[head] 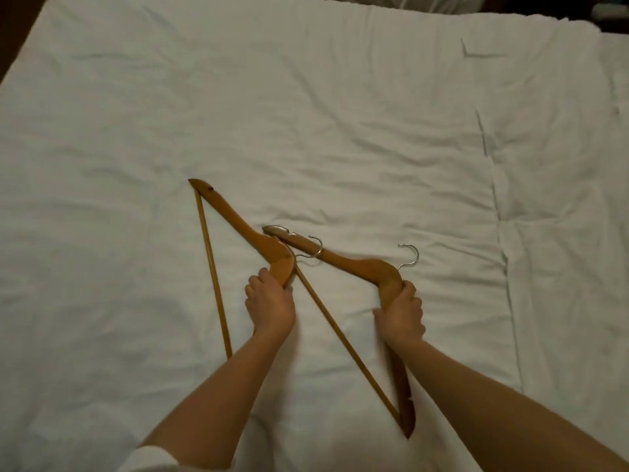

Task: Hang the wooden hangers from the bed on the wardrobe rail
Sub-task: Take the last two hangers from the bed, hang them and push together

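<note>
On rumpled white bed (340,114), two hangers (357,265)

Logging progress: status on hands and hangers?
Left hand shut on left hanger. Right hand shut on right hanger. Both over bed. Left hook overlaps right hanger's arm; may snag.

White duvet (306,131) spread wide and flat, creased with soft wrinkles running every way. Seam line (493,185) down the right side, with a folded, puffier strip of white bedding (561,199) beyond it. Dark floor or wall (17,25) at the upper left corner. Dim shapes at the top edge and upper right corner, too dark to tell. White sleeve cuff (149,459) at the lower left edge.
</note>
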`<state>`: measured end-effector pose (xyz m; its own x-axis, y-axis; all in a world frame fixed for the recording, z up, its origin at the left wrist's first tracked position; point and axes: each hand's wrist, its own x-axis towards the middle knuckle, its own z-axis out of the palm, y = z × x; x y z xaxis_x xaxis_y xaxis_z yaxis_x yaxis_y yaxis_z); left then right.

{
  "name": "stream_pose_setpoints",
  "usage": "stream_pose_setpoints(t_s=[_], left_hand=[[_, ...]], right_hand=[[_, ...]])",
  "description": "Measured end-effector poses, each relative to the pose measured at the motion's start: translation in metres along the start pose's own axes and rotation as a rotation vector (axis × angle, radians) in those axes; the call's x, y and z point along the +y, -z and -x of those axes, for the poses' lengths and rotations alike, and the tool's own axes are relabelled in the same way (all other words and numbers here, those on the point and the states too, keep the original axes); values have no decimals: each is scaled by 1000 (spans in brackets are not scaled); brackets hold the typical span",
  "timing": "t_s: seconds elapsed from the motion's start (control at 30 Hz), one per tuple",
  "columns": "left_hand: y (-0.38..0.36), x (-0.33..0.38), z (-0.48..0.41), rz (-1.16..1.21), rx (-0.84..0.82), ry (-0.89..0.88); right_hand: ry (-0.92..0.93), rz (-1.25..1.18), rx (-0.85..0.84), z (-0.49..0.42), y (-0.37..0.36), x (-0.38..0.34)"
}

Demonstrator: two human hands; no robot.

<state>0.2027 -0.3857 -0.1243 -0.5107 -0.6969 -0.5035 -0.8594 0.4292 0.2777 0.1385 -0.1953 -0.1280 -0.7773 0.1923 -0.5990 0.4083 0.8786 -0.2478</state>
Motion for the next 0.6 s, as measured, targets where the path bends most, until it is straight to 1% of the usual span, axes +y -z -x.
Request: stream_pose_setpoints(t_s=[0.07,0.13,0.2,0.27,0.33,0.4,0.5,0.6], left_hand=[[0,-2,1,42,-40,-30],[1,-2,11,147,-96,-58],[8,5,29,296,-120,-42],[20,15,51,418,-83,-32],[40,29,74,526,-32,-24],[65,43,98,644,-16,-19],[110,56,139,898,-38,22],[153,63,183,995,-22,42]], right_hand=[[-24,-51,-55,-4,6,-1],[1,-88,-93,0,17,-3],[58,-229,-97,14,32,-6],[99,-438,-116,38,53,-12],[134,-557,-129,65,77,-23],[192,-568,-145,93,100,-32],[324,-533,-212,141,137,-43],[447,-470,-297,182,175,-47]])
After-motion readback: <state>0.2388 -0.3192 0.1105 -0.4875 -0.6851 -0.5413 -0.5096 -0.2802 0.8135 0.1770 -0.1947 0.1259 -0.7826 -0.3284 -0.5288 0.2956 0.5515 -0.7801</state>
